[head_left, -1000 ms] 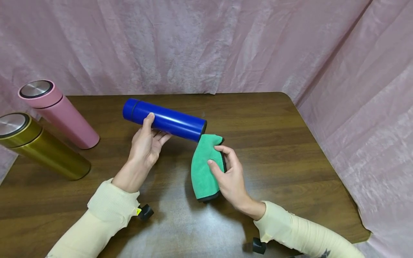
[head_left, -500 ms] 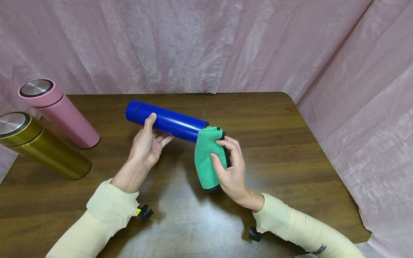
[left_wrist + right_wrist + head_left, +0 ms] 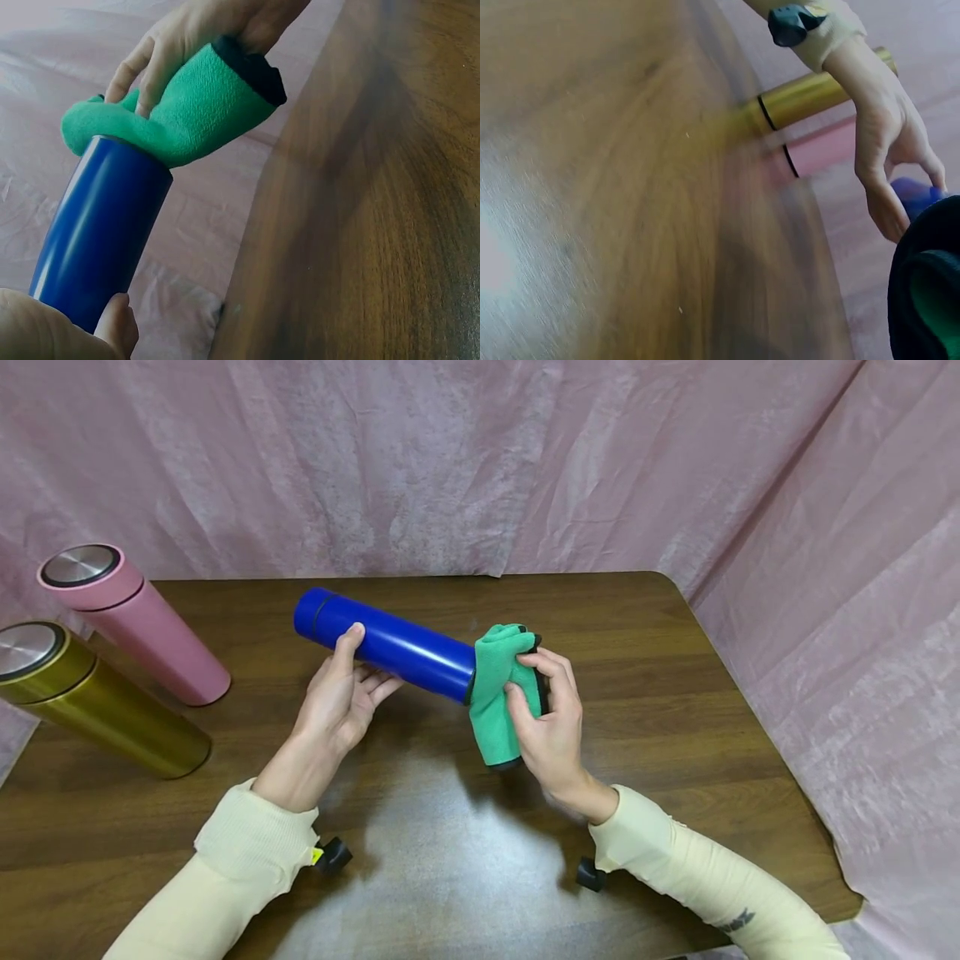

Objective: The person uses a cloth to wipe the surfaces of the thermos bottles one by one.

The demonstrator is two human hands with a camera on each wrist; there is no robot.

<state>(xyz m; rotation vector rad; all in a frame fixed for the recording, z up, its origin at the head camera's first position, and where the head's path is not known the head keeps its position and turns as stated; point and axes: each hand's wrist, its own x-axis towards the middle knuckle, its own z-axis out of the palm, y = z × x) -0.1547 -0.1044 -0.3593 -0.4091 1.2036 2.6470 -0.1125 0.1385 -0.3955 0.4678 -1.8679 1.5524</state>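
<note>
A blue thermos bottle (image 3: pixel 397 643) is held off the table, lying nearly level with its lid end to the left. My left hand (image 3: pixel 333 702) grips it from below near the lid, thumb over the near side. In my right hand (image 3: pixel 551 718) is a folded green cloth (image 3: pixel 497 702) with black edging, pinched between thumb and fingers. The cloth lies against the bottle's base end and hides it. In the left wrist view, the green cloth (image 3: pixel 202 112) covers the end of the blue bottle (image 3: pixel 105 217), with right-hand fingers (image 3: pixel 154 79) pressing into it.
A pink thermos (image 3: pixel 142 627) and a gold thermos (image 3: pixel 105 702) stand upright at the left of the wooden table (image 3: pixel 675 718). Pink curtains (image 3: pixel 420 468) hang behind the table and along its right side.
My right hand has moved up and to the right with the cloth, which has gone from below the bottle's base onto it. My left hand and the bottle have barely shifted.
</note>
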